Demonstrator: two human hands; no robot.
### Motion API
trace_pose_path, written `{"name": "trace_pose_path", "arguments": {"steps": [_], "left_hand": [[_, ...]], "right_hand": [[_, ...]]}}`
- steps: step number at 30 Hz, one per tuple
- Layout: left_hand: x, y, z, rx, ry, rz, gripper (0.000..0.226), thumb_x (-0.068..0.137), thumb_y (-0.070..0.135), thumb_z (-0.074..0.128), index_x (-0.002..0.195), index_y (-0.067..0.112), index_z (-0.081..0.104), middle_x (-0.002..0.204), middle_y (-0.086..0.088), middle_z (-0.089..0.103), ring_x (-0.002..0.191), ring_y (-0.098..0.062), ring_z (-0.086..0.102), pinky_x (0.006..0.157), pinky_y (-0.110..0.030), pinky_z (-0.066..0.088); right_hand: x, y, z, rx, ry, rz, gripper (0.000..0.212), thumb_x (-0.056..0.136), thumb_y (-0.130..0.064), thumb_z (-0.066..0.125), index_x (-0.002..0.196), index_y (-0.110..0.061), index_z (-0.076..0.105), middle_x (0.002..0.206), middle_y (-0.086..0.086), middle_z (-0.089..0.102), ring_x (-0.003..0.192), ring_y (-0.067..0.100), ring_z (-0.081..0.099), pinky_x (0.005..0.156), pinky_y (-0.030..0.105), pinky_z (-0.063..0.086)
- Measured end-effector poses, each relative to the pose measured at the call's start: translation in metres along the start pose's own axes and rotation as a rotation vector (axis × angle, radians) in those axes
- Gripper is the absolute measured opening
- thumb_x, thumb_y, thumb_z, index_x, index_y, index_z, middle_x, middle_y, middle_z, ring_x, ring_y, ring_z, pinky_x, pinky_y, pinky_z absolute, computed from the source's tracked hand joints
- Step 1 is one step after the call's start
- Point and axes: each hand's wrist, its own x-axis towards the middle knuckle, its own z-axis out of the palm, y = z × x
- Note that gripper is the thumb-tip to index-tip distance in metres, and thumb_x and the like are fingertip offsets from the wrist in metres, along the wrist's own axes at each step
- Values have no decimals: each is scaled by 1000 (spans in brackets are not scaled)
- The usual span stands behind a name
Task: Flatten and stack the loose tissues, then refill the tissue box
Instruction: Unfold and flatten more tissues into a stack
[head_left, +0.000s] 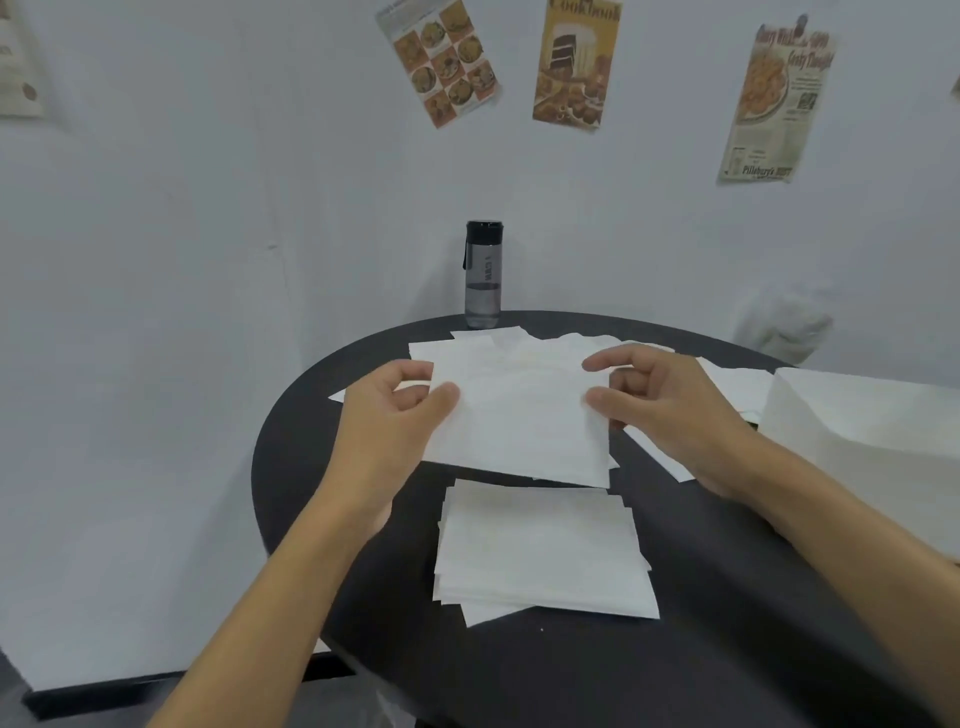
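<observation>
Head view: the main risk, in my judgement, is that the thin sheet (519, 415) tears or folds over if the two hands pull it w/ uneven force, because each holds only an edge. It can also land crooked on the stack (540, 551) and make the pile slide, since some lower sheets stick out at the stack's near-left corner. The left hand (395, 400) pinches the sheet's left edge btw. thumb and curled fingers. The right hand (660, 400) seems to pinch the right edge, thumb on top, but the fingers under it are not clearly seen. The sheet is just beyond the stack, lifted a little. It looks white, soft, approx. rectangular and mostly flat w/ light wrinkles. More loose tissues (519, 343) lie beyond the stack, overlapping in disorder on the dark table (727, 597). To the right of the stack, well apart, is a white block (857, 415), maybe the tissue box; I cannot tell. A bottle (483, 275) stands far beyond the stack.
</observation>
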Motion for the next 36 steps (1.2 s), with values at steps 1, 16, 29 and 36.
{"name": "trace_pose_path", "arguments": {"steps": [1,16,29,36], "left_hand": [[-3,-1,-1,62,-18,17,26,92,17,70,115,25,61,84,-5,75,88,-30,70,85,-44,55],[-38,-30,-5,459,-245,123,16,89,15,69,82,28,75,80,-2,64,63,-6,52,60,-15,43],[-31,-44,3,807,-591,232,47,78,72,50,119,52,60,131,39,44,130,10,36,118,-35,28],[-26,-46,3,794,-600,268,47,79,70,50,118,49,63,129,40,48,130,11,38,117,-36,29]], "right_hand": [[-6,3,-1,-9,-5,23,19,93,-6,66,109,-16,65,60,-3,50,56,8,54,63,14,44],[-56,43,-4,-278,-113,86,11,93,-21,66,97,-31,70,81,6,62,69,6,53,70,19,45],[-45,46,-2,-521,-47,80,11,97,-27,61,104,-25,68,108,-9,59,101,9,57,90,24,47],[-9,73,-20,-773,179,354,46,93,-30,63,135,-14,55,137,9,55,127,30,50,103,41,43]]}}
